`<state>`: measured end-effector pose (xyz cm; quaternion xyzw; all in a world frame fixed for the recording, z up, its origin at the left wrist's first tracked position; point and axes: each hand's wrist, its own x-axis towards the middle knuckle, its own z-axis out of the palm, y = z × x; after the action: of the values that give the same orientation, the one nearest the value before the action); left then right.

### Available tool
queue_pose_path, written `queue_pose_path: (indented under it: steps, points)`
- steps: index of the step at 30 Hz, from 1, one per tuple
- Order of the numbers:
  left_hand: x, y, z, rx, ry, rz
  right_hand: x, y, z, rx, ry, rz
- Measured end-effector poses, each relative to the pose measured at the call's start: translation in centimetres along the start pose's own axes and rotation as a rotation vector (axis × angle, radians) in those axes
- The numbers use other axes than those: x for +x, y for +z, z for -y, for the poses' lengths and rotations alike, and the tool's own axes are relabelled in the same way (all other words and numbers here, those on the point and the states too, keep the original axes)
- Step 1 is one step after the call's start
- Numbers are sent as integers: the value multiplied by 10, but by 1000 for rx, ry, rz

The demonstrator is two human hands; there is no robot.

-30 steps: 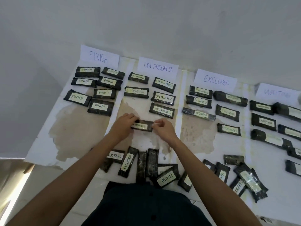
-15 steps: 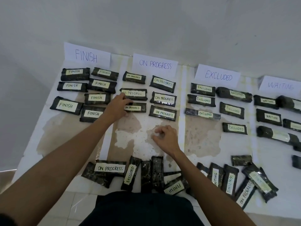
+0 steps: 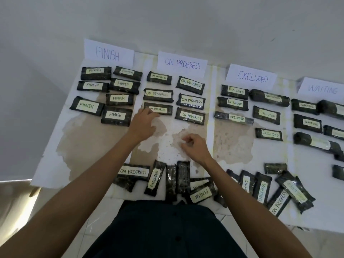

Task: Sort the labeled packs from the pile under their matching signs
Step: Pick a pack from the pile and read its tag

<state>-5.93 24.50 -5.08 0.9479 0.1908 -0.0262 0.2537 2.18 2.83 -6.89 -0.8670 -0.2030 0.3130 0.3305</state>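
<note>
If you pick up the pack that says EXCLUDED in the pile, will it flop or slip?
The EXCLUDED pack looks flat and brick-shaped, so it probably stays fairly stiff. Its shiny wrapper glints, so it may feel a bit slippery. Being flat, it likely won't roll.

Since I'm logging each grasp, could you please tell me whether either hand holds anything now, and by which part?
Nothing is held. The left hand only touches the near left corner of an ON PROGRESS pack lying flat; the right hand hangs empty, fingers curled.
</note>
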Motion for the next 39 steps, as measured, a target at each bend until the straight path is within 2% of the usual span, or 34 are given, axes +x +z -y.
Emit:
queue_pose_path:
  steps: [5,9,13,19,25,29,34,39]
  points:
    - [-73,22,-30,-138,-135,116,-25,-3,2,-19,2,65]
    - [-113,55,-45,47,-260,241,-43,-5,-2,-42,-36,82]
    - [-132,76,-50,170,-285,182,-56,-7,-12,-48,-67,82]
    - [-131,74,-60,3,-314,105,-73,-15,-19,-5,-88,67]
    - [-120,59,-86,-147,-184,7,-85,-25,-14,230,7,101]
    - [-111,58,-116,-190,-59,31,-89,-30,-11,440,114,148]
    - [-95,70,-139,-89,55,46,-89,-45,-25,579,174,25]
    - [-72,89,-154,-30,99,71,-85,-73,-51,571,236,-86]
